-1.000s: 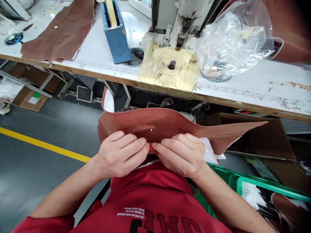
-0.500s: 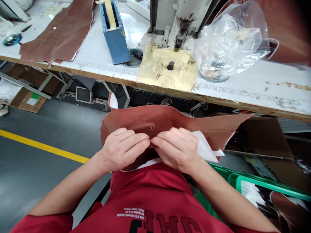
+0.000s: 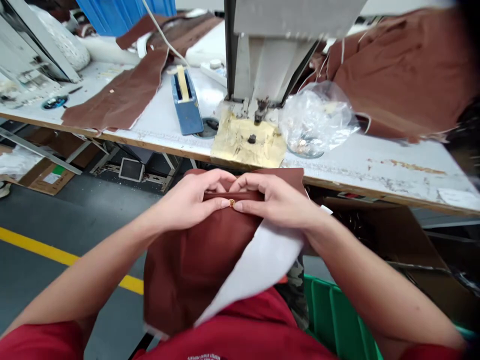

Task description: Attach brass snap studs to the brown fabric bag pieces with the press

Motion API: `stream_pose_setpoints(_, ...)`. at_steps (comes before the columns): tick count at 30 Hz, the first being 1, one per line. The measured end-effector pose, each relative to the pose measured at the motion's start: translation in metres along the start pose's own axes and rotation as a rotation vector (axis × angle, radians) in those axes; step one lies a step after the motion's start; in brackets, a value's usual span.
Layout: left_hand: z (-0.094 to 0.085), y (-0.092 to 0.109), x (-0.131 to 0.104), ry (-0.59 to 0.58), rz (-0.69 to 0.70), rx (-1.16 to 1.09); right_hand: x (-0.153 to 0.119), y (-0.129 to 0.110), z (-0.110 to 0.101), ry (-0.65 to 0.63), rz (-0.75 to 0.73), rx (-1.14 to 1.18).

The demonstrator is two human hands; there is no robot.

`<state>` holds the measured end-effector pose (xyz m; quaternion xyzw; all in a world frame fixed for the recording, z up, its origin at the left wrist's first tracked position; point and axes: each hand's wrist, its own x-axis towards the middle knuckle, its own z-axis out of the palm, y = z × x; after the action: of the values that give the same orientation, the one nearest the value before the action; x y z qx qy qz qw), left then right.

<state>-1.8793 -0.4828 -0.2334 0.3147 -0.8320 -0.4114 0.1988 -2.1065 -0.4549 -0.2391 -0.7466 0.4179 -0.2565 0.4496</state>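
A brown leather-like piece [image 3: 202,255] with a white backing [image 3: 262,260] hangs between my body and the bench. My left hand [image 3: 198,197] pinches its folded upper edge from the left. From the right, my right hand [image 3: 272,197] grips the same fold. Both thumb tips meet at a small gold-coloured metal snap [image 3: 232,203] set in the brown material. The fingers lie behind the fold, partly hidden.
Ahead stands a press machine [image 3: 268,65] with a yellow-taped base plate [image 3: 247,150]. Beside it are a blue tape dispenser [image 3: 187,107] and a clear plastic bag [image 3: 318,120]. Brown sheets [image 3: 405,80] lie on the bench [image 3: 382,160]. A green crate [image 3: 337,312] sits low right.
The view has tilted up, showing more of the bench. The brown piece has been turned and folded over, so the gold snap now sits between my thumb tips.
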Motion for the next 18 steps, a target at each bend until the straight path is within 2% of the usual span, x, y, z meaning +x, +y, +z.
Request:
stream_pose_setpoints(3, -0.034, 0.023, 0.023, -0.094, -0.024, -0.189, 0.016, -0.023, -0.035, -0.101, 0.028, 0.229)
stream_pose_setpoints(5, -0.041, 0.03, 0.026, -0.101, -0.031, -0.269, 0.015, -0.034, -0.041, -0.09, 0.048, 0.293)
stream_pose_setpoints(7, -0.036, 0.03, 0.021, -0.101, -0.053, -0.326, 0.008, -0.036, -0.034, -0.064, 0.075, 0.338)
stream_pose_setpoints(13, 0.0, 0.018, -0.011, -0.098, -0.134, -0.471, -0.021, -0.023, 0.007, -0.007, 0.175, 0.513)
stream_pose_setpoints(18, 0.017, 0.017, -0.027, -0.097, -0.17, -0.551, -0.038, -0.017, 0.022, 0.014, 0.208, 0.502)
